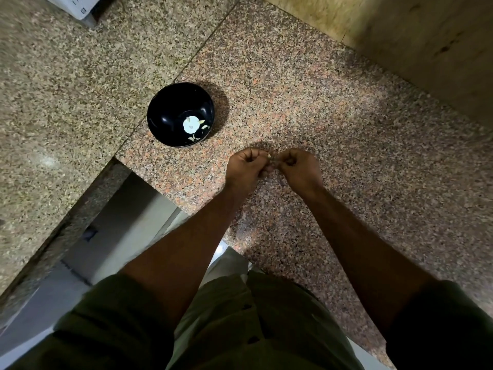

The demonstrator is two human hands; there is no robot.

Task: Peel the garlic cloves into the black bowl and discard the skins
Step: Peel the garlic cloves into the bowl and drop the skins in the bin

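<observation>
Bench (306, 108) is speckled pinkish-brown granite, a seam running diagonally past the bowl; a second slab of greyer speckle sits to my left. Plain tan wall (426, 49) along the far right edge. Below the bench corner there's a gap showing pale grey panels. Light is dim, hands cast a shadow on the stone.

Count: one black bowl (162, 113), standing upright on the bench, left of and beyond my hands, well apart from them. Inside it, a white round patch at the bottom and a few pale bits (205, 126), roughly four or five; can't tell cloves from skin at this size. One garlic clove (269, 156) visible, just a pale tip between my two hands, held above the bench.

Grip: left hand (246, 166) fingers curled, pinching the clove; right hand (300, 166) fingers curled too, pinching at the same clove from the other side. Hands touch each other.

White box corner (80, 9) at top left, mostly cut off. Nothing between hands and bowl.
</observation>
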